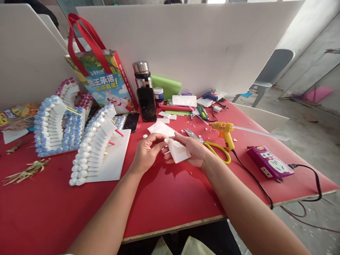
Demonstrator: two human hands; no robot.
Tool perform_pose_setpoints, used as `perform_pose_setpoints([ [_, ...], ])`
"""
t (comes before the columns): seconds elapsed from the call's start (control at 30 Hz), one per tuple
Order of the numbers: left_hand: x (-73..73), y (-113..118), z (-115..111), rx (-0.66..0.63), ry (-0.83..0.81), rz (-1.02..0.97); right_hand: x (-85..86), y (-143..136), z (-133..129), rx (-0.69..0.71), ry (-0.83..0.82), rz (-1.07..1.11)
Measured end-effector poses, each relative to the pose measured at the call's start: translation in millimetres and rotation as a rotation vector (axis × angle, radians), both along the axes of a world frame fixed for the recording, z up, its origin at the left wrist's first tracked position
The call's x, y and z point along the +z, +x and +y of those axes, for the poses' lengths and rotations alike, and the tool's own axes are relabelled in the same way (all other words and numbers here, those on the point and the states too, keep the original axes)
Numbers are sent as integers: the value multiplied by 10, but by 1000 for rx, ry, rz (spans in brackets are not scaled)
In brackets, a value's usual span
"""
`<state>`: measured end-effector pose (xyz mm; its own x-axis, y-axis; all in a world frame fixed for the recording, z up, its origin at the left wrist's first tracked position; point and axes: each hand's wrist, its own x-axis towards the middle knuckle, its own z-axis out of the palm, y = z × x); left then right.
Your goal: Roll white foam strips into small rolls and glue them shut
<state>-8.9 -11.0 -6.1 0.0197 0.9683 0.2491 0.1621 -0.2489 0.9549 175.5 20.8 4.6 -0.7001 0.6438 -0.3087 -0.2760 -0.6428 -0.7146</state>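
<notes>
A small sheet of thin white paper point(180, 151) is between my two hands, above the red table. My left hand point(149, 150) is closed, its thumb and forefinger pinching a rolled white end near the paper's upper left corner. My right hand point(194, 150) grips the paper from the right, thumb on top and fingers underneath. Just behind my hands lies more white paper point(162, 129), with a small white roll point(145, 136) beside it. Left of my hands stands a curved piece of white rolled tips and folded paper point(89, 152) on a white board point(114, 159).
A yellow glue gun point(224, 132), yellow-handled scissors point(221, 156) and a purple power strip point(271, 162) with cables lie on the right. Behind stand a phone point(147, 104), a steel flask point(142, 74) and a shopping bag point(106, 83). Blue-tipped paper work point(50, 124) and dried stalks point(26, 172) are at left.
</notes>
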Motion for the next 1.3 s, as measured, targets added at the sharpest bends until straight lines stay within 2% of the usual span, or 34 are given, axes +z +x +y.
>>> perform_pose_setpoints([
  [0.13, -3, 2, -7, -39, -16, -15, -1, 2, -31, 4, 46, 17],
  [0.47, 4, 26, 4, -13, -52, -76, -13, 23, -58, 9, 365, -97],
  [0.53, -14, 23, 12, 4, -52, -76, -21, 13, -59, -30, 475, -194],
  [0.67, -46, 17, 26, 37, -60, -85, -32, -32, -88, -195, 790, -519],
  [0.73, -54, 18, 30, 43, -62, -99, -33, -56, -108, -271, 880, -664],
  [0.83, -58, 17, 33, 44, -55, -101, -35, -76, -121, -344, 950, -765],
  [0.93, -61, 9, 30, 43, -38, -44, -39, -72, -118, -387, 1055, -774],
  [1.1, -53, -1, 31, 43, -54, -28, -25, -41, -123, -311, 1096, -754],
  [1.2, -46, 12, 30, 36, -101, -116, -26, -30, -121, -277, 1042, -657],
  [1.3, -53, 41, 25, 27, -151, -227, -62, -39, -116, -323, 1019, -599],
])
